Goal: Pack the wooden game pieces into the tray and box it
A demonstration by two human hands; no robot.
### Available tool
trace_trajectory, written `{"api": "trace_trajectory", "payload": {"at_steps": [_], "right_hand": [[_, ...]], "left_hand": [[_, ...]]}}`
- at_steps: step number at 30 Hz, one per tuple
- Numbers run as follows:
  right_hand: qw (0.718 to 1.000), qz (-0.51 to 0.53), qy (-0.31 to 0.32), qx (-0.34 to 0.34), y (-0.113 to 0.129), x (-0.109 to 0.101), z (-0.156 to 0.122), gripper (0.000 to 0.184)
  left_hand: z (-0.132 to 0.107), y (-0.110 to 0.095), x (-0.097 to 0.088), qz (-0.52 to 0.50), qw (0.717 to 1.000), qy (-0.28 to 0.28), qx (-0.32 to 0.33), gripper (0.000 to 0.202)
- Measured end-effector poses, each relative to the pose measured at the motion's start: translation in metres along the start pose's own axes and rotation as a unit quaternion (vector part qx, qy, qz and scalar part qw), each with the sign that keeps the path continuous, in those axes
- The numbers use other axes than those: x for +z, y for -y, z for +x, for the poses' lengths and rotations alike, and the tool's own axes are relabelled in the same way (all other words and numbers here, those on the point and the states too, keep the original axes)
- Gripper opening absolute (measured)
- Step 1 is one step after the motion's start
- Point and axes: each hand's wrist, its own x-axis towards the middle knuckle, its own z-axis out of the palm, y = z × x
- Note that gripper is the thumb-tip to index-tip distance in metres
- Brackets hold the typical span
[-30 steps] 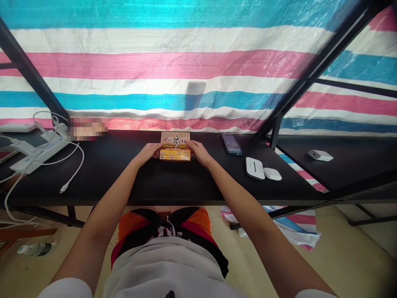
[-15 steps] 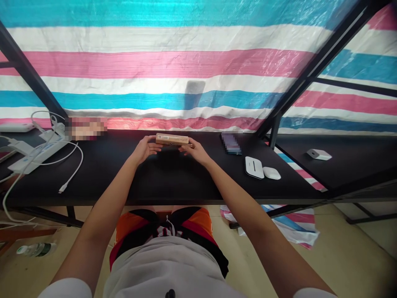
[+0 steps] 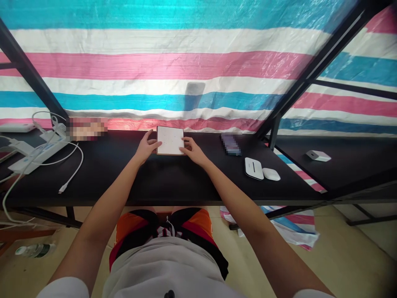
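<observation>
A small flat box (image 3: pixel 170 140) with a white, faintly speckled face and thin brown edges is tilted up towards me above the black desk. My left hand (image 3: pixel 145 147) grips its left side, the thumb on the white face and the index finger lifted off to the side. On the other side my right hand (image 3: pixel 193 150) holds the right edge, with thumb and fingertips against it. The back of the box is hidden. Whether its lower edge touches the desk I cannot tell.
To the right lie a blurred phone (image 3: pixel 230 144), a white device with a dark slot (image 3: pixel 254 168) and a small white case (image 3: pixel 271 174). A power strip (image 3: pixel 40 154) with white cables is at left. Striped sheeting (image 3: pixel 161 64) hangs behind the black desk (image 3: pixel 170 182).
The box has turned in my hands: its narrow brown side with a printed label faced me before, and the white face shows now. My left thumb has come onto that face.
</observation>
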Motion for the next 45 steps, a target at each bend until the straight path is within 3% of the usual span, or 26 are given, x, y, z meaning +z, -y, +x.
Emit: {"api": "trace_trajectory", "payload": {"at_steps": [5, 10, 13, 16, 21, 24, 27, 30, 33, 34, 35, 37, 39, 45], "right_hand": [[0.992, -0.116, -0.033, -0.024, 0.0, 0.0, 0.0, 0.043], [1.0, 0.02, -0.01, 0.009, 0.008, 0.01, 0.0, 0.042], [0.991, 0.127, 0.021, 0.032, 0.015, 0.017, -0.001, 0.042], [0.982, 0.182, 0.037, 0.035, 0.021, 0.021, -0.002, 0.04], [0.974, 0.212, 0.051, 0.068, 0.018, 0.026, -0.002, 0.043], [0.969, 0.239, 0.018, 0.069, 0.006, 0.022, 0.002, 0.045], [0.968, 0.242, -0.043, 0.049, -0.007, 0.014, 0.008, 0.043], [0.968, 0.236, -0.065, 0.062, -0.013, 0.009, 0.011, 0.041], [0.962, 0.25, -0.059, 0.098, -0.013, 0.009, 0.011, 0.041], [0.958, 0.258, -0.058, 0.107, -0.012, 0.01, 0.01, 0.04], [0.955, 0.267, -0.056, 0.115, -0.011, 0.01, 0.01, 0.039], [0.951, 0.28, -0.044, 0.126, -0.011, 0.01, 0.01, 0.038], [0.951, 0.28, -0.027, 0.131, -0.012, 0.01, 0.01, 0.037], [0.947, 0.284, 0.023, 0.148, -0.011, 0.008, 0.007, 0.038]], "left_hand": [[0.001, -0.006, 0.0, 0.131, 0.981, -0.084, 0.112, 0.064], [-0.016, -0.014, 0.021, 0.288, 0.929, -0.124, 0.194, 0.056], [-0.027, -0.014, 0.038, 0.387, 0.884, -0.076, 0.251, 0.053], [-0.033, -0.008, 0.05, 0.457, 0.849, -0.042, 0.263, 0.049], [-0.035, 0.003, 0.06, 0.49, 0.819, 0.055, 0.293, 0.048], [-0.037, 0.002, 0.063, 0.481, 0.811, 0.103, 0.317, 0.051], [-0.034, -0.002, 0.059, 0.442, 0.826, 0.114, 0.331, 0.039], [-0.022, -0.003, 0.044, 0.396, 0.871, -0.004, 0.291, 0.033], [-0.008, -0.001, 0.021, 0.295, 0.938, -0.098, 0.155, 0.041], [-0.004, 0.0, 0.013, 0.244, 0.963, -0.082, 0.076, 0.044], [-0.001, 0.001, 0.006, 0.191, 0.981, -0.027, -0.003, 0.046], [0.001, 0.002, -0.004, 0.12, 0.986, 0.081, -0.079, 0.048], [0.001, 0.002, -0.009, 0.08, 0.986, 0.114, -0.094, 0.045], [-0.003, 0.0, -0.005, 0.055, 0.989, 0.087, -0.104, 0.04]]}}
